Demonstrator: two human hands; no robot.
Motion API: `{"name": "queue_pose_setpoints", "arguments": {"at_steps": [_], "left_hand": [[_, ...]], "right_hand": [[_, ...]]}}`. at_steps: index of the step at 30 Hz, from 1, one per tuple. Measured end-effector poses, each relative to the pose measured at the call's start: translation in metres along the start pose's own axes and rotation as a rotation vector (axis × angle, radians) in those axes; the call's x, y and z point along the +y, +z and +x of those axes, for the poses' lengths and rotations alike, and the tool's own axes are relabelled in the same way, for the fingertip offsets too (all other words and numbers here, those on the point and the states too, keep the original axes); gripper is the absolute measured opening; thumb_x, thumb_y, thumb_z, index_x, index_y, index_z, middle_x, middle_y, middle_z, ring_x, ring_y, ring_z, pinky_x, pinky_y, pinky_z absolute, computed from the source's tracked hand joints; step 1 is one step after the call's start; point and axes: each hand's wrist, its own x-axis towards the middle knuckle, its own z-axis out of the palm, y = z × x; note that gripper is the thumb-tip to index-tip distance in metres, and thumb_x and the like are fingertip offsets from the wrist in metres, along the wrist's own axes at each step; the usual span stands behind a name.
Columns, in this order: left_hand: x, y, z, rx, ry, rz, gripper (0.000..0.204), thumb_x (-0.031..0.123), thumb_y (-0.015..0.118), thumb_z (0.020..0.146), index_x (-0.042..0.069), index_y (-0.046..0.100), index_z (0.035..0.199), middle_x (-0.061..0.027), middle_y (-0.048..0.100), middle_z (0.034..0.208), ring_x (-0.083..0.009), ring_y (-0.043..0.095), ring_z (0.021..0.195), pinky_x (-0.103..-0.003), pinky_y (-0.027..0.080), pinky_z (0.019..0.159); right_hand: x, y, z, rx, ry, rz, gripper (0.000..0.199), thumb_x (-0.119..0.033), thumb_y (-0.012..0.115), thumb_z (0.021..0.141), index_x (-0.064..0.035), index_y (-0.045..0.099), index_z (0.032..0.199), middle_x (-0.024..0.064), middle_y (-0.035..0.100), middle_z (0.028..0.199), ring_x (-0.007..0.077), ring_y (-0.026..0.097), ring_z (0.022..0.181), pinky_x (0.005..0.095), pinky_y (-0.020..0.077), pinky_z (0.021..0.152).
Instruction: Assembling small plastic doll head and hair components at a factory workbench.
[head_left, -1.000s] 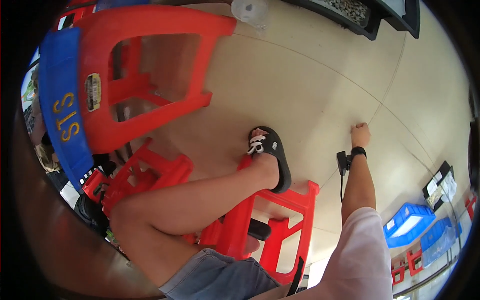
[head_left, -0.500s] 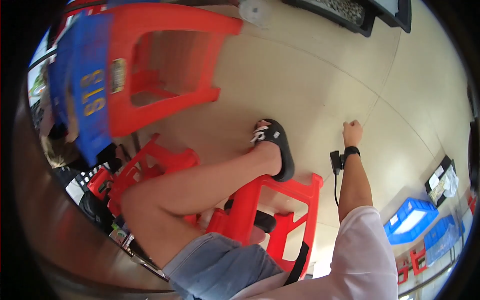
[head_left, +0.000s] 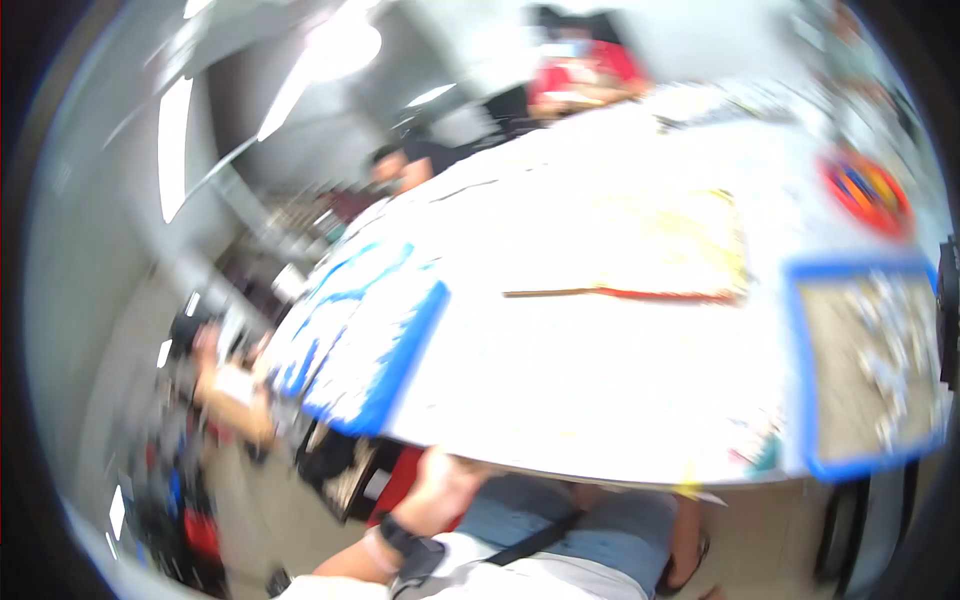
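Observation:
My left hand is at the near edge of a white table, a dark band and device on its wrist. Motion blur smears its fingers, so I cannot tell whether they grip the edge or only touch it. Nearest to it on the tabletop is a blue tray with a washed-out white surface. My right hand does not show. In the middle of the table lies a flat yellowish rectangular piece with a reddish front edge.
On the right, a blue-rimmed tray holds scattered pale pieces. Behind it is a red round basket with coloured items. People are at the left and far side. A red object is below the table edge.
My view has swung up from the floor, red stools and my leg to the white tabletop. My right arm, earlier reaching out with a closed hand, has left view; my left hand has come in.

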Motion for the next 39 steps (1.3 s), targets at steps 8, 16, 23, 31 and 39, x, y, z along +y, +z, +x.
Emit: {"name": "queue_pose_setpoints", "arguments": {"at_steps": [8, 16, 23, 31, 39], "left_hand": [[0.017, -0.011, -0.032, -0.057, -0.270, -0.042, 0.057, 0.045, 0.046, 0.088, -0.005, 0.044, 0.113, -0.0181, 0.058, 0.102, -0.0235, 0.060, 0.088, -0.032, 0.051, 0.076], [0.044, -0.065, -0.055, -0.336, -0.123, 0.338, 0.025, 0.026, 0.047, 0.091, 0.004, 0.050, 0.102, -0.0072, 0.059, 0.092, -0.0131, 0.056, 0.078, -0.024, 0.045, 0.070], [0.093, -0.080, -0.077, -0.276, 0.102, 0.537, 0.020, 0.019, 0.050, 0.089, 0.001, 0.052, 0.098, -0.0063, 0.060, 0.085, -0.0128, 0.056, 0.078, -0.026, 0.044, 0.072], [0.134, -0.078, -0.081, -0.295, 0.167, 0.648, 0.018, 0.016, 0.052, 0.089, 0.000, 0.056, 0.097, -0.0054, 0.061, 0.085, -0.0111, 0.059, 0.081, -0.024, 0.046, 0.073], [0.179, -0.107, -0.056, 0.037, 0.425, 0.636, 0.017, 0.013, 0.051, 0.090, -0.003, 0.057, 0.092, -0.0072, 0.061, 0.082, -0.0112, 0.059, 0.076, -0.023, 0.046, 0.069]], "right_hand": [[-0.167, -0.057, 0.113, -0.100, -0.430, -0.199, 0.022, -0.021, 0.057, 0.084, 0.0002, 0.059, 0.088, 0.0136, 0.061, 0.080, 0.0245, 0.054, 0.070, 0.0376, 0.0453, 0.069], [-0.230, -0.047, 0.095, -0.170, -0.440, -0.073, 0.020, -0.019, 0.055, 0.083, 0.0007, 0.057, 0.087, 0.0121, 0.058, 0.078, 0.0230, 0.051, 0.068, 0.0360, 0.0432, 0.067], [-0.245, -0.025, 0.066, -0.206, -0.350, 0.118, 0.018, -0.016, 0.053, 0.083, 0.0011, 0.055, 0.087, 0.0107, 0.056, 0.076, 0.0216, 0.049, 0.066, 0.0346, 0.0413, 0.064], [-0.210, -0.037, 0.046, -0.160, -0.149, 0.341, 0.016, -0.014, 0.051, 0.082, 0.0016, 0.054, 0.086, 0.0092, 0.054, 0.074, 0.0201, 0.046, 0.063, 0.0330, 0.0391, 0.061], [-0.110, -0.101, -0.019, 0.039, 0.162, 0.561, 0.014, -0.011, 0.049, 0.081, 0.0020, 0.052, 0.085, 0.0076, 0.052, 0.071, 0.0186, 0.043, 0.061, 0.0313, 0.0370, 0.059]]}}
